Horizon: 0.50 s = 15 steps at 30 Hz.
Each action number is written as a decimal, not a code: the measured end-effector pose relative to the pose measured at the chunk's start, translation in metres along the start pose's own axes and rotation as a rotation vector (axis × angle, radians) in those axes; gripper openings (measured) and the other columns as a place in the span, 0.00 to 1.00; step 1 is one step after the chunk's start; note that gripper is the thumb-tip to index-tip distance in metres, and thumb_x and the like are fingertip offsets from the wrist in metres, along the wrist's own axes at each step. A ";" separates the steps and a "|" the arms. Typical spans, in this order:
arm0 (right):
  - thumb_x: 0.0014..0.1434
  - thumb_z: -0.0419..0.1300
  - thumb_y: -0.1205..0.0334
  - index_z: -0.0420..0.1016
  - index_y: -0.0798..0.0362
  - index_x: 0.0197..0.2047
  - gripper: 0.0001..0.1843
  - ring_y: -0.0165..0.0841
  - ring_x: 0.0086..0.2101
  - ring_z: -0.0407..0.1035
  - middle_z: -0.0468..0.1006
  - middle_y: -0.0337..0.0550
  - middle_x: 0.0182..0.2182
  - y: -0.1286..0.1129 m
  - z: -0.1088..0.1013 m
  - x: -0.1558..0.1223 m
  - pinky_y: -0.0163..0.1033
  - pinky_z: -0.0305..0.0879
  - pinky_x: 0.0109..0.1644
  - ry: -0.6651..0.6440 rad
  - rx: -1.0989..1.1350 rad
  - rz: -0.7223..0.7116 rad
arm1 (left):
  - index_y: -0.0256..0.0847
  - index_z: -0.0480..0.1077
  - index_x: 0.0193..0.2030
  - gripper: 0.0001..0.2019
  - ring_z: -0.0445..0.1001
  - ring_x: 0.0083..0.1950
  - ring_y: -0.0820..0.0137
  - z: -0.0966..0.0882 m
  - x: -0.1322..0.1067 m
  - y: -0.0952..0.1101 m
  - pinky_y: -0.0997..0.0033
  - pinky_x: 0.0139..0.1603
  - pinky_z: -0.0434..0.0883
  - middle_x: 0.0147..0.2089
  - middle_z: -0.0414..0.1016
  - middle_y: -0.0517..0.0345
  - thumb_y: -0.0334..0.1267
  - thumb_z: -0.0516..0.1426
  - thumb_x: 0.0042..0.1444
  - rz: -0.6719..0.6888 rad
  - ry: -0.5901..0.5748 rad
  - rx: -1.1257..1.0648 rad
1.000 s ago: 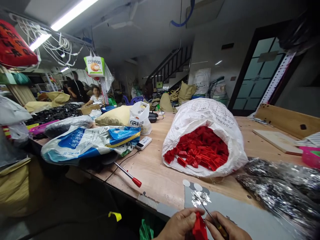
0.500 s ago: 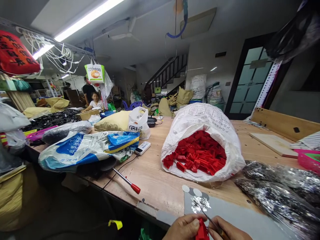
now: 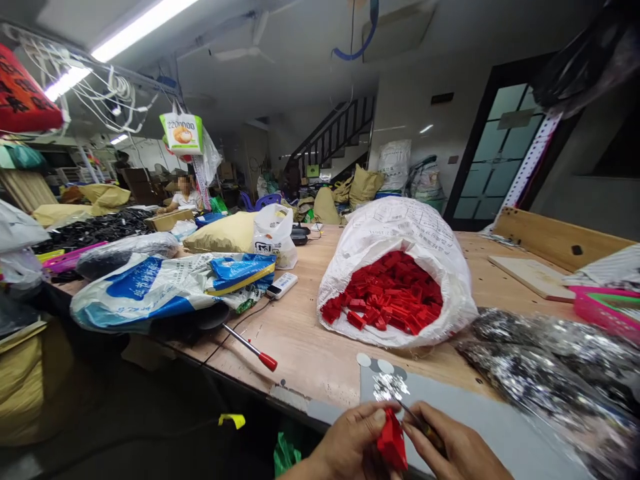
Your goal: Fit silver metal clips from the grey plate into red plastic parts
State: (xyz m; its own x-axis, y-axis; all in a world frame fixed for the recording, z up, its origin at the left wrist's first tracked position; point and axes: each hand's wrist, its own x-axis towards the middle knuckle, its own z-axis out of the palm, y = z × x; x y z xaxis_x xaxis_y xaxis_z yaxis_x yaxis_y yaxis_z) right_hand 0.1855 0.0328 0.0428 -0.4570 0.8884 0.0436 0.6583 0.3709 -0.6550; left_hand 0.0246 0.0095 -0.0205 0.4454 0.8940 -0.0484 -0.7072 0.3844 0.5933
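Note:
At the bottom edge my left hand pinches a small red plastic part between thumb and fingers. My right hand is closed round a thin screwdriver-like tool whose tip reaches the top of the part. Just beyond my hands a little heap of shiny metal bits lies on a grey mat. Behind it a white woven sack lies on its side, open and full of the same red parts.
Clear bags of shiny metal pieces lie at right. A red-handled tool, a remote and a blue-white sack lie at left on the wooden table. A seated person works far back left.
The view tipped slightly, so my hands and the red part show more fully. My grip on part and tool is unchanged. A standing person at the far left is gone from view.

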 end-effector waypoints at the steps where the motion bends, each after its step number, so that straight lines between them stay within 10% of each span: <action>1: 0.60 0.49 0.50 0.67 0.50 0.30 0.15 0.34 0.28 0.69 0.76 0.42 0.27 -0.005 -0.002 -0.002 0.36 0.62 0.33 0.021 -0.002 -0.012 | 0.37 0.68 0.53 0.19 0.71 0.18 0.71 0.006 -0.004 0.004 0.72 0.20 0.69 0.21 0.71 0.58 0.45 0.56 0.58 -0.009 0.027 -0.006; 15: 0.62 0.51 0.62 0.64 0.51 0.32 0.07 0.31 0.30 0.65 0.72 0.40 0.30 -0.035 -0.015 -0.008 0.34 0.56 0.33 0.081 -0.150 -0.067 | 0.39 0.67 0.54 0.18 0.70 0.21 0.75 0.030 -0.027 0.029 0.72 0.25 0.70 0.29 0.72 0.56 0.42 0.56 0.59 -0.034 0.163 0.012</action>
State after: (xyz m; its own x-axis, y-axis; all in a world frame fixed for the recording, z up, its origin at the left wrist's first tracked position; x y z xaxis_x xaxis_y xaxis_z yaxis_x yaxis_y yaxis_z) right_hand 0.1756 0.0167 0.0767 -0.4570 0.8771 0.1481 0.7128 0.4607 -0.5288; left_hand 0.0086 -0.0102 0.0217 0.3729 0.9066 -0.1976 -0.6866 0.4128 0.5984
